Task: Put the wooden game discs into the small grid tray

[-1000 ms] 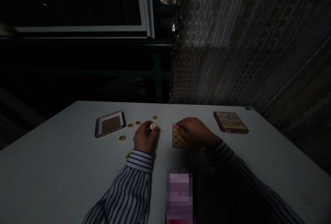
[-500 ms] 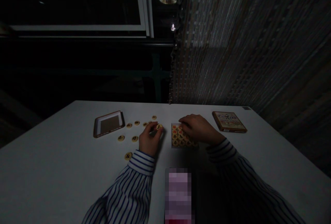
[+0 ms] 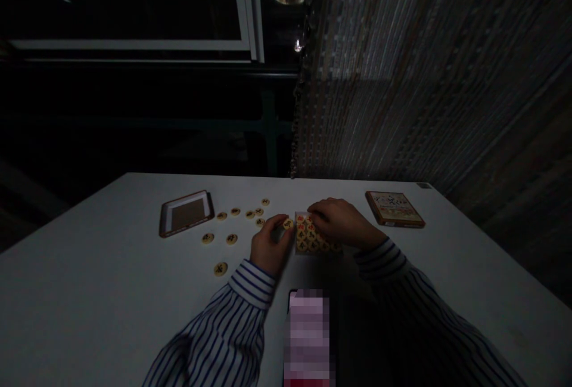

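Observation:
My left hand pinches a round pale game piece between thumb and fingers, right at the left edge of a small tray of packed round pieces. On that tray's far side rests my right hand, its fingers curled over the top row of pieces. Several loose round pieces with dark marks lie on the white table to the left of my left hand. The light is very dim.
An open box half with a white rim lies at the back left. A printed box lid sits at the back right. A blurred pink object stands near the front edge. A beaded curtain hangs behind.
My left hand has carried the round piece rightwards from the loose group to the tray's left edge. My right hand has shifted slightly on the tray.

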{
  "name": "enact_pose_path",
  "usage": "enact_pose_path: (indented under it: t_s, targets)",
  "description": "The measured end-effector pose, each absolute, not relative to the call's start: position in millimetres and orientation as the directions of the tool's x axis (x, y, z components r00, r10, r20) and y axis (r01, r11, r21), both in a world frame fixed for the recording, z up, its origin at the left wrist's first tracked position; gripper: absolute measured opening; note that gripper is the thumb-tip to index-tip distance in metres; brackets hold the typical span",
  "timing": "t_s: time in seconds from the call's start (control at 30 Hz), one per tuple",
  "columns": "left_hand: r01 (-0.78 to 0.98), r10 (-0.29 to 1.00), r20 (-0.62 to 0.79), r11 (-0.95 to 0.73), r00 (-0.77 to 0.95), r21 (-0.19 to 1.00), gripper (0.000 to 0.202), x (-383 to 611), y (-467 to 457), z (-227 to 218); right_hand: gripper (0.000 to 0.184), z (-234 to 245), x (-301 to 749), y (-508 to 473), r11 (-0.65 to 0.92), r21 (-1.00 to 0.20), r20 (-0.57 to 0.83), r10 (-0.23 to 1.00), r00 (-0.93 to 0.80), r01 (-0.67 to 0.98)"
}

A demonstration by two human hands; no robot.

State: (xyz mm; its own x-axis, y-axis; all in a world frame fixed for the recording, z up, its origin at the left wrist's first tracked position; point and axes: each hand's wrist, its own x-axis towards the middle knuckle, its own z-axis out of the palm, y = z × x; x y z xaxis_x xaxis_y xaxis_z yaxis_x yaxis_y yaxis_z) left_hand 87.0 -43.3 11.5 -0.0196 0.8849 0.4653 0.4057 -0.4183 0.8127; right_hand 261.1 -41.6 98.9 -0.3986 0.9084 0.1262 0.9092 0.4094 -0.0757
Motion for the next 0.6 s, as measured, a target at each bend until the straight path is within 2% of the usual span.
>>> enact_pose_path:
  t_s: [0.13, 0.43, 0.6]
  targets:
    - [0.463, 0.86, 0.511, -0.457, 0.011, 0.76, 0.029, 91.8, -47.3, 11.9, 0.032, 96.2, 258.1, -42.0, 0.439, -0.129, 0.131, 0.896, -0.424, 0.889]
    - [0.543, 0.808, 0.58, -0.535, 0.104, 0.647, 0.029, 96.9, -53.0, 17.4, 0.028, 85.3, 253.1, -42.0, 0.488, -0.341, 0.136, 0.871, -0.472, 0.803]
    - [0.506, 0.819, 0.566, -0.529, 0.093, 0.682, 0.03, 98.4, -53.5, 15.9, 0.026, 83.5, 253.5, -40.5, 0.502, -0.403, 0.15, 0.861, -0.486, 0.765]
